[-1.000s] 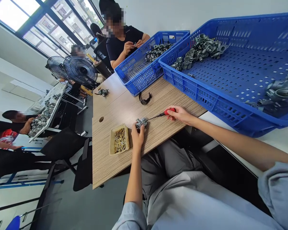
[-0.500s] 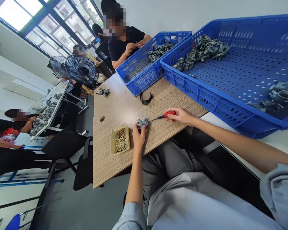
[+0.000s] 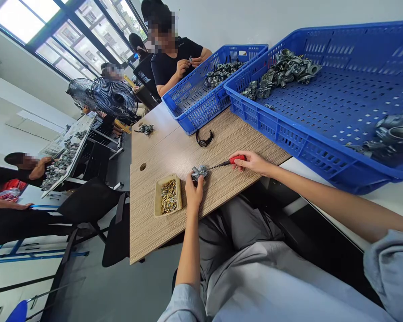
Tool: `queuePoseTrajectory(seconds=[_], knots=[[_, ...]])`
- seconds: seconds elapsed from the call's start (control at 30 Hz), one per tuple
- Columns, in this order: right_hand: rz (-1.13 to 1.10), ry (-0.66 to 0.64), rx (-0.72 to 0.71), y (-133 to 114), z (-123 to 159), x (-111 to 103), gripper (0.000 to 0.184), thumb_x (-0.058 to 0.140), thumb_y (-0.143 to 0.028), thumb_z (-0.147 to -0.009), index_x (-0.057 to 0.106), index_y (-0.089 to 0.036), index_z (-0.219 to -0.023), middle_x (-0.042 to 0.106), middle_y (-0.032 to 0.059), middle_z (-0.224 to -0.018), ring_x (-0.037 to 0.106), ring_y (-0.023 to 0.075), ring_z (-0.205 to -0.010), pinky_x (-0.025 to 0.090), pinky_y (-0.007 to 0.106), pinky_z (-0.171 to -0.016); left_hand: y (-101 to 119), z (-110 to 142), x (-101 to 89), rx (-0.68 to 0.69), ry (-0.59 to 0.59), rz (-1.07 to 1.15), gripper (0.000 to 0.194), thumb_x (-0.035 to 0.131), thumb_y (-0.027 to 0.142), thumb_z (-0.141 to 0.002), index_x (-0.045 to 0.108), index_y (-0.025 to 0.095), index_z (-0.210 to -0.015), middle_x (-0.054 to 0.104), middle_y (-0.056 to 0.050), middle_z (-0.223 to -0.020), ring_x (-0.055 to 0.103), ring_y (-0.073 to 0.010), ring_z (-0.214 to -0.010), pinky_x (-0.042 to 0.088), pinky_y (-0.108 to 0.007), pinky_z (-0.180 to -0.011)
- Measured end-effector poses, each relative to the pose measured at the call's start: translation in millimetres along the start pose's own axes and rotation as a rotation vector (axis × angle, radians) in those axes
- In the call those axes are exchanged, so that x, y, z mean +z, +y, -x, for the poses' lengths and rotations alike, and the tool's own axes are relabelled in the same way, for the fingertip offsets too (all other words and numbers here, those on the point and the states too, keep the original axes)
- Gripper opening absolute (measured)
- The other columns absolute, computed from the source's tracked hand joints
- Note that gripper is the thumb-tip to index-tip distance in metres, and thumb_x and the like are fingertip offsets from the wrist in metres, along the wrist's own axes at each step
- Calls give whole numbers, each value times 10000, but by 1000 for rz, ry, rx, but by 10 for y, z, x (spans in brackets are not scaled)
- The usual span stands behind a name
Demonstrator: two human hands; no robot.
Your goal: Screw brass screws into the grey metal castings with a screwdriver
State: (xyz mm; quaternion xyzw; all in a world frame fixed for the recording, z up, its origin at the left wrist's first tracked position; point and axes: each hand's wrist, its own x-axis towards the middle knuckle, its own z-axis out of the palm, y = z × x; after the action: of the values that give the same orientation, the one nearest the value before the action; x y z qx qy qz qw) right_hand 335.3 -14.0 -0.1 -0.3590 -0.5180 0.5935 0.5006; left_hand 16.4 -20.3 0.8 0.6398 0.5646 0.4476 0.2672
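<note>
Carburetor body near table's front edge, left hand grip clamped on it. Right hand grip closed on red-handled screwdriver, tip at the body. Screw tray just beside.

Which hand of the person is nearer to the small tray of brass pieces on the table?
The left hand. It is just right of the tray, holding a metal part. The right hand is farther right, gripping a red-handled screwdriver.
</note>
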Motion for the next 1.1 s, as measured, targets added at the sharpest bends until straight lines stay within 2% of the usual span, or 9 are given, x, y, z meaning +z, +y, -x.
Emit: queuePoseTrajectory(seconds=[0.33, 0.6, 0.7, 0.87, 0.97, 1.1], knots=[[17, -17, -23, 3, -1, -14, 558, 908, -652, -850, 787, -209, -1167, 835, 70, -884, 645, 149, -646, 524, 277, -609, -6, 8, -3, 71, 25, -6, 376, 823, 454, -991, 738, 244, -1291, 793, -97, -1167, 727, -249, -1010, 549, -338, -957], [96, -18, -38, 72, -30, -10, 548, 883, -639, -859, 769, -196, -1161, 824, 64, -872, 648, 160, -634, 514, 285, -596, -66, 21, -21, 106, -16, -221, 465, 631, 561, -1093, 664, 200, -1383, 786, -127, -1232, 720, -243, -1008, 553, -363, -945], [230, 15, -86, -21, -4, 26, 455, 818, -597, -916, 767, -200, -1133, 817, 58, -863, 653, 176, -647, 522, 307, -629, -107, 24, -27, 125, -12, -237, 498, 627, 592, -1088, 661, 202, -1397, 780, -138, -1262, 719, -251, -1011, 558, -380, -944], [531, 53, -201, -358, 84, 108, 272, 727, -474, -980, 779, -221, -1065, 790, 26, -823, 709, 205, -732, 509, 333, -765, -151, 17, -21, 165, -36, -241, 528, 636, 593, -1081, 653, 198, -1431, 755, -165, -1362, 715, -288, -1166, 560, -418, -1025], [621, 77, -164, -484, 130, 177, 284, 678, -494, -1012, 762, -223, -988, 721, -9, -686, 666, 195, -652, 472, 336, -756, -161, 14, -17, 174, -37, -230, 543, 634, 595, -1083, 650, 194, -1448, 740, -174, -1403, 701, -302, -1247, 552, -435, -1073], [660, 101, -104, -498, 155, 233, 398, 587, -550, -1064, 693, -224, -862, 609, -28, -558, 608, 192, -607, 442, 345, -759, -178, 12, -22, 171, -36, -226, 548, 627, 604, -1087, 647, 203, -1460, 739, -172, -1410, 700, -305, -1266, 552, -439, -1088]])
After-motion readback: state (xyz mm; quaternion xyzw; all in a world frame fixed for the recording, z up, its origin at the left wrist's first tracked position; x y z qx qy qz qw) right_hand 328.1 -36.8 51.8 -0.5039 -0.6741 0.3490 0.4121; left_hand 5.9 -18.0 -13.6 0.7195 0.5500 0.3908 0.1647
